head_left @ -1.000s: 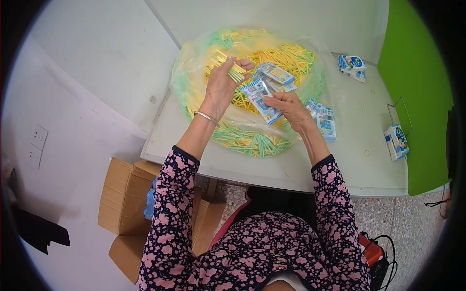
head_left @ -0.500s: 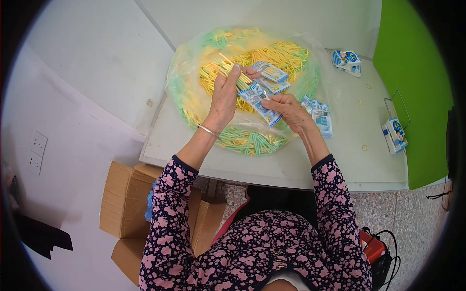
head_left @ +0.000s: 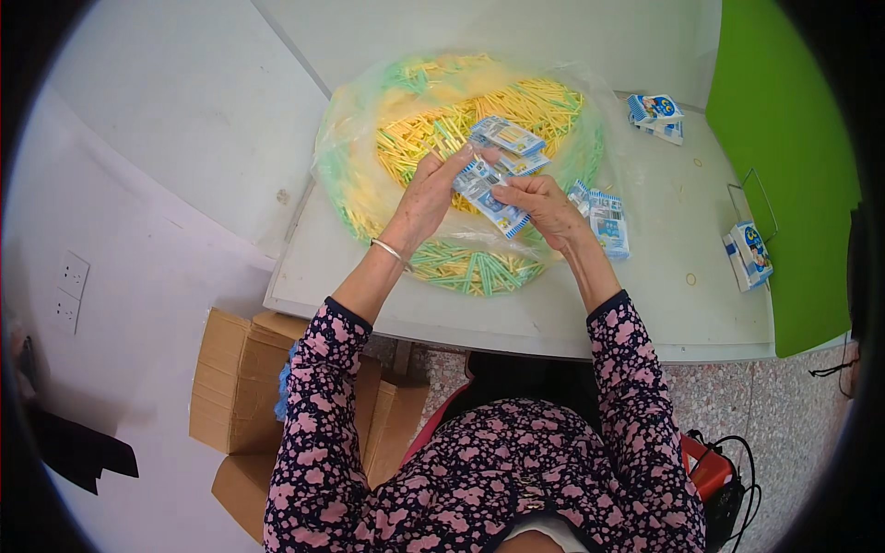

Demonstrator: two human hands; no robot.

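Note:
Between my two hands is a small blue-and-white plastic packet (head_left: 490, 198), tilted over a large bag of sticks. My left hand (head_left: 430, 195) pinches its upper left end, with the thumb along the edge. My right hand (head_left: 544, 207) grips the lower right side between thumb and curled fingers. Whether sticks remain in my left fingers is hard to tell against the pile. Below lies the open clear plastic bag (head_left: 346, 189), full of thin yellow and green sticks (head_left: 544, 101). Two similar packets (head_left: 509, 135) rest on the sticks, just beyond the held one.
More packets (head_left: 608, 224) lie right of the bag. Others sit at the table's (head_left: 645, 313) back right (head_left: 656, 109) and by a wire stand (head_left: 758, 207) near the green panel (head_left: 784, 138). A few rubber bands (head_left: 691, 279) are scattered there. Cardboard boxes (head_left: 226, 378) stand below left.
My left hand, which held a bunch of sticks upright beside the packet, has turned and closed over the packet's upper end. The bunch no longer stands out. My right hand has barely moved.

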